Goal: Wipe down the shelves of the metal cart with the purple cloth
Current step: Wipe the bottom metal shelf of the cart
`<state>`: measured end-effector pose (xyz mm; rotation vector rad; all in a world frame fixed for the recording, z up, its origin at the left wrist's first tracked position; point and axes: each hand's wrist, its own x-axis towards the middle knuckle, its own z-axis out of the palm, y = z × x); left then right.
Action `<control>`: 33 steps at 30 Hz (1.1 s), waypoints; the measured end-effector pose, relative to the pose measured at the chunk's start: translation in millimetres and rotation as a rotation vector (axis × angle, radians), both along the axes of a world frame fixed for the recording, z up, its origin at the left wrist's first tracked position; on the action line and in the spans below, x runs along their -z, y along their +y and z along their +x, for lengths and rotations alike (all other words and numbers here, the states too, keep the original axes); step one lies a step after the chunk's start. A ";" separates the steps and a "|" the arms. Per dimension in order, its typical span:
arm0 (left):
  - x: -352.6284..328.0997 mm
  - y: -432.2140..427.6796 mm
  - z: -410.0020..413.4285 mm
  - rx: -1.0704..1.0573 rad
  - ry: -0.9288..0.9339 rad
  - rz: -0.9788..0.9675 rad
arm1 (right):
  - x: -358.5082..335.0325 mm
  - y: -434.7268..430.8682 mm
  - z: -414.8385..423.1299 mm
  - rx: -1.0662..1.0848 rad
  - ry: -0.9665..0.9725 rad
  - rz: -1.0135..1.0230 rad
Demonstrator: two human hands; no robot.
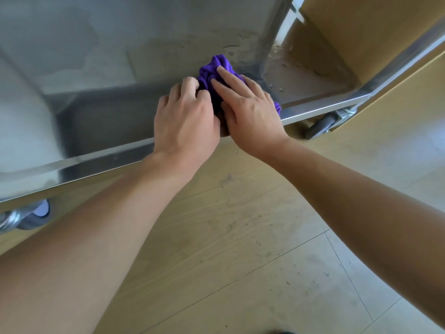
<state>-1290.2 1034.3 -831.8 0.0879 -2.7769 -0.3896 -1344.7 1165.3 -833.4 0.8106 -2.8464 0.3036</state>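
As the left hand (pixel 185 119) curls into the purple cloth (pixel 218 66) and the right hand (pixel 250 114) presses straight fingers (pixel 231 78) flat, the shelf (pixel 108 56) corner's mid-wipe, and a leftward sweep looks next.

We are seeing an indoor room (kind unclear): wood-look floor (pixel 240 237) filling the lower frame, wheeled metal cart (pixel 96 162) crossing the middle.

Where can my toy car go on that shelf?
Left of the left hand the shelf is bare, back from its front rim. A smaller wet patch lies right of the right hand. Both hands crowd the purple cloth.
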 end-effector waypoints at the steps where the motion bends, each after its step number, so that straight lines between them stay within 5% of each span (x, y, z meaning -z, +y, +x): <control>1: 1.4 5.8 -5.2 0.028 -0.002 0.003 | -0.6 9.3 -4.8 0.009 0.001 -0.004; 14: 3.4 92.2 -59.2 0.260 0.003 0.040 | 1.8 98.4 -64.6 0.112 -0.032 -0.013; 26: 8.4 123.3 -73.7 0.268 0.015 0.082 | -5.4 183.2 -119.6 0.299 -0.066 0.035; 33: 5.8 132.3 -69.9 0.208 -0.018 0.069 | -5.8 145.3 -114.7 0.394 -0.100 -0.070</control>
